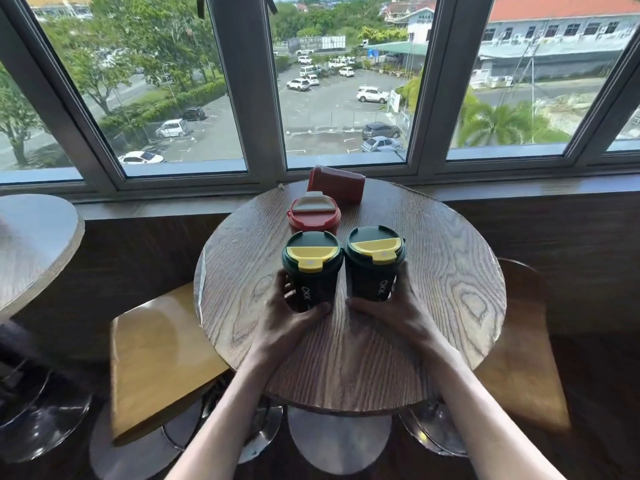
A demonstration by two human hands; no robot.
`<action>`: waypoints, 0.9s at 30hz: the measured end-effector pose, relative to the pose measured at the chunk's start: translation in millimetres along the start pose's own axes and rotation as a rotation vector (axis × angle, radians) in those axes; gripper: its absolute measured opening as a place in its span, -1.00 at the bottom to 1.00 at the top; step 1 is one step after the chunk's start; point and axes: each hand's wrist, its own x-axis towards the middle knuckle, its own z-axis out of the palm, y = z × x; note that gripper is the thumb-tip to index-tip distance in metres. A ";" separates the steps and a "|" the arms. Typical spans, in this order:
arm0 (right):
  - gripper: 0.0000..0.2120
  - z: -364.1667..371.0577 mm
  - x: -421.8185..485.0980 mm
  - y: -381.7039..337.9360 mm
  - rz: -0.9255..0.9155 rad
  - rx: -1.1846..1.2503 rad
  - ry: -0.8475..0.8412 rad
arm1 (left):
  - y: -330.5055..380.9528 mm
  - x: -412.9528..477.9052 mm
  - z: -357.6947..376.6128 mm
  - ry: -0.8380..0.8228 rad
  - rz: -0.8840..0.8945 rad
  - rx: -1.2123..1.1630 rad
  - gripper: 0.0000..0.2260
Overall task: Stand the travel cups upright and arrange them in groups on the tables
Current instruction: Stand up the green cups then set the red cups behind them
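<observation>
Two dark green travel cups with yellow lids stand upright side by side on the round wooden table [433, 306]. My left hand [287, 317] grips the base of the left green cup [311, 268]; my right hand [394, 306] grips the base of the right green cup [374, 261]. Just behind them a red cup with a pale lid flap [313, 214] stands upright. Farther back, by the window, another red cup [336, 183] lies on its side.
A second wooden table [31, 244] sits at the left edge. Wooden stools on chrome bases stand to the left [156, 362] and right [519, 358] of the round table. A window sill and large windows run along the far side.
</observation>
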 end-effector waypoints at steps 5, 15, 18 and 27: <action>-0.20 -24.6 -5.8 -7.9 0.017 0.118 -0.153 | 4.8 -4.1 -5.8 -0.006 -0.008 -0.310 -0.48; -0.65 -51.6 74.4 -69.4 -0.058 0.186 -0.049 | 71.3 92.2 -38.1 0.125 -0.049 -0.100 -0.42; -0.67 -54.9 101.0 -87.6 0.042 -0.022 -0.347 | 84.1 120.9 -42.2 -0.151 -0.212 0.046 -0.40; -0.77 -60.2 111.7 -90.7 0.179 -0.004 -0.840 | 112.3 158.4 -48.0 -0.630 -0.233 0.355 -0.18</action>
